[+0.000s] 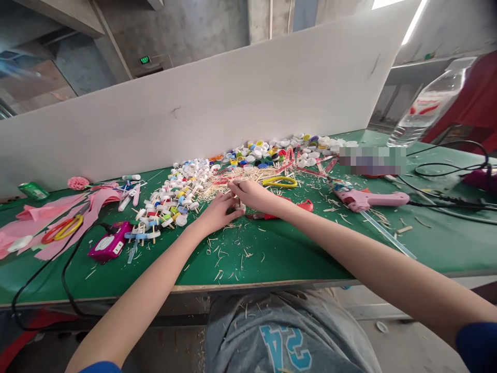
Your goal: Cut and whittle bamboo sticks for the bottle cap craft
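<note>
My left hand and my right hand meet over the green table, fingertips pinched together on a small white bottle cap and what looks like a thin wooden stick. Red-handled scissors lie just under my right wrist. Directly beyond my hands lies a heap of wooden sticks. A pile of white caps fixed on sticks spreads to the left of my left hand.
Loose coloured caps line the white board behind. A pink glue gun and cable lie right, yellow scissors nearby. Left: a magenta tool, pink paper, scissors. A plastic bottle stands far right. Stick shavings litter the table.
</note>
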Demonstrator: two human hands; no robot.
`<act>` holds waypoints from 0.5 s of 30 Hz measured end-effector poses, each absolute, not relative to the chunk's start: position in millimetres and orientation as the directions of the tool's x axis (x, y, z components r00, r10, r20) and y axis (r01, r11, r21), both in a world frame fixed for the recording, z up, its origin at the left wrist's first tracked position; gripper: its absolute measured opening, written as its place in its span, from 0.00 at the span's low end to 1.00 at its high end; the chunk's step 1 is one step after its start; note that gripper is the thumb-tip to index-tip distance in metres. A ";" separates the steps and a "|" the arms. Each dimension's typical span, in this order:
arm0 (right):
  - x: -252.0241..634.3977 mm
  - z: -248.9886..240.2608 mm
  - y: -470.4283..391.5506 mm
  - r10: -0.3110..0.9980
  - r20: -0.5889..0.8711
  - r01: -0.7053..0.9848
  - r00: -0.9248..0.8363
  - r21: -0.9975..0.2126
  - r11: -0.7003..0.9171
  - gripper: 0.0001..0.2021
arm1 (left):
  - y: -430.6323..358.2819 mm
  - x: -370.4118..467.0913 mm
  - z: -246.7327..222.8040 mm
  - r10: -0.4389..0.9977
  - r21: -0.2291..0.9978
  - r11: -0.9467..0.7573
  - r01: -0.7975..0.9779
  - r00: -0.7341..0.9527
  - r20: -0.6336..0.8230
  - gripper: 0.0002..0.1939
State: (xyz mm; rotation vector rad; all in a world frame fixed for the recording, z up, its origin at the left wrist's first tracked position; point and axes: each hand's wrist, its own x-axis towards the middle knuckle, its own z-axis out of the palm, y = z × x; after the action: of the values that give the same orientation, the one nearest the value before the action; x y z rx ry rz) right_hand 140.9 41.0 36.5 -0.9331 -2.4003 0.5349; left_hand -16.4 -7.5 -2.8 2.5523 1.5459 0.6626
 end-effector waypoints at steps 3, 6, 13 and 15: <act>139.9 38.2 38.2 0.746 0.301 0.585 -0.594 -0.475 0.657 0.21 | -5.2 -17.8 -3.4 0.857 0.255 -0.493 0.832 0.414 0.308 0.19; 138.7 37.2 36.5 0.784 0.313 0.611 -0.537 -0.497 0.617 0.22 | -3.2 -18.2 -3.6 0.857 0.259 -0.485 0.835 0.397 0.328 0.19; 139.2 37.4 40.4 0.820 0.342 0.514 -0.459 -0.651 0.558 0.26 | -5.7 -18.1 1.8 0.846 0.325 -0.501 0.802 0.374 0.380 0.16; 141.8 41.5 40.9 0.801 0.342 0.469 -0.491 -0.671 0.574 0.25 | -6.7 -19.9 5.7 0.859 0.371 -0.496 0.785 0.381 0.343 0.16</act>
State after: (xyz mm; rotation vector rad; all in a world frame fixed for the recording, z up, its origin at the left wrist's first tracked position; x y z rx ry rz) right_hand 141.8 40.9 41.5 -1.0088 -2.1620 0.6678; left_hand -19.9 -6.7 5.7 2.4855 1.4907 0.7540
